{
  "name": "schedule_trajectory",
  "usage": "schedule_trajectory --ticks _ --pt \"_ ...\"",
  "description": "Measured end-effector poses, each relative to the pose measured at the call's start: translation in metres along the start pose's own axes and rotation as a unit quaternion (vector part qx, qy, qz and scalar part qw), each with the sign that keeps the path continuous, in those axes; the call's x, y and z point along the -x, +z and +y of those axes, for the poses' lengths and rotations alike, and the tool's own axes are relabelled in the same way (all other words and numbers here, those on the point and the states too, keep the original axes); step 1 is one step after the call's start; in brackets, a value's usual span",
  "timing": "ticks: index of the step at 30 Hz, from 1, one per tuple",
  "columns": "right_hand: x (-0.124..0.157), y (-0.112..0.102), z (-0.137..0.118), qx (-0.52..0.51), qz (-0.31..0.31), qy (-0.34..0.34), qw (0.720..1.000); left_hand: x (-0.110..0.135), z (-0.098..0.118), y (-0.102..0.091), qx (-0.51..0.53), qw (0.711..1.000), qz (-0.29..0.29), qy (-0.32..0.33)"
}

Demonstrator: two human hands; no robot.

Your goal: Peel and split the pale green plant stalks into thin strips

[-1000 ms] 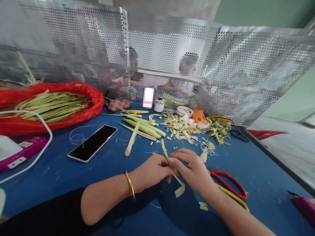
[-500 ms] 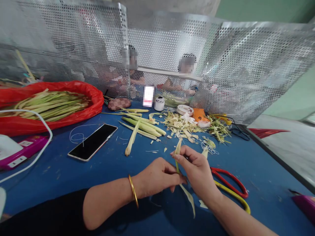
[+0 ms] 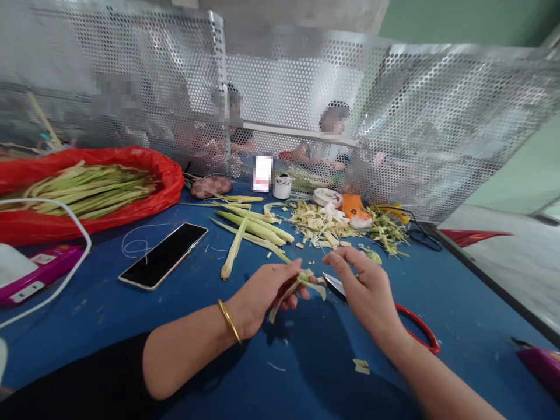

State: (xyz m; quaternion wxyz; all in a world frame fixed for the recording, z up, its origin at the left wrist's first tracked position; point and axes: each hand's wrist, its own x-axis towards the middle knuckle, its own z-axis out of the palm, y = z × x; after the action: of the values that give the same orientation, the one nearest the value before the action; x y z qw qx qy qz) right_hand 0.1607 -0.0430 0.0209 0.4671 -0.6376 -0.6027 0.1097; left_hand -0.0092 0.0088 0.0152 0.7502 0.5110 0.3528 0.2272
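Note:
My left hand (image 3: 273, 294), with a gold bangle at the wrist, is closed on a folded pale green leaf strip (image 3: 304, 278); loose ends stick out on both sides of the fingers. Just to its right is my right hand (image 3: 365, 286), its thumb and forefinger pinched together. Whatever lies in that pinch is too small to make out. Under the right hand are scissors (image 3: 422, 331) with a red handle loop; their blade points toward the leaf strip, and the middle is hidden by the hand and forearm. A small leaf scrap (image 3: 361, 366) lies on the table below.
Several leaf stalks (image 3: 258, 226) and a heap of trimmings (image 3: 317, 221) lie ahead. A phone (image 3: 164, 256), a red bag of leaves (image 3: 168, 186) and a purple power strip (image 3: 48, 271) are left. A white jar (image 3: 282, 186) stands before the perforated metal screen (image 3: 289, 87); people sit behind.
My left hand has turned palm-up, with the leaf strip folded in its fingers. My right hand has let go of the strip and moved right, over the scissors, whose blade now shows.

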Motion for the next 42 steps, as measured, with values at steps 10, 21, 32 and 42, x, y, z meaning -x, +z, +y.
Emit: schedule_trajectory --ticks 10,21,32,42 --pt "0.005 0.008 -0.001 0.031 -0.177 -0.008 0.984 -0.002 -0.001 -0.002 -0.012 0.998 0.045 0.047" --pt "0.0 -0.003 -0.003 0.039 -0.183 -0.02 0.982 -0.005 0.001 -0.003 -0.002 0.997 0.054 0.05" --pt "0.023 0.008 -0.017 0.086 -0.033 -0.153 0.984 -0.003 0.007 -0.004 0.12 0.988 0.029 0.097" --pt "0.029 0.031 -0.011 -0.163 -0.111 0.051 0.979 -0.002 0.002 0.001 0.091 0.992 0.029 0.088"
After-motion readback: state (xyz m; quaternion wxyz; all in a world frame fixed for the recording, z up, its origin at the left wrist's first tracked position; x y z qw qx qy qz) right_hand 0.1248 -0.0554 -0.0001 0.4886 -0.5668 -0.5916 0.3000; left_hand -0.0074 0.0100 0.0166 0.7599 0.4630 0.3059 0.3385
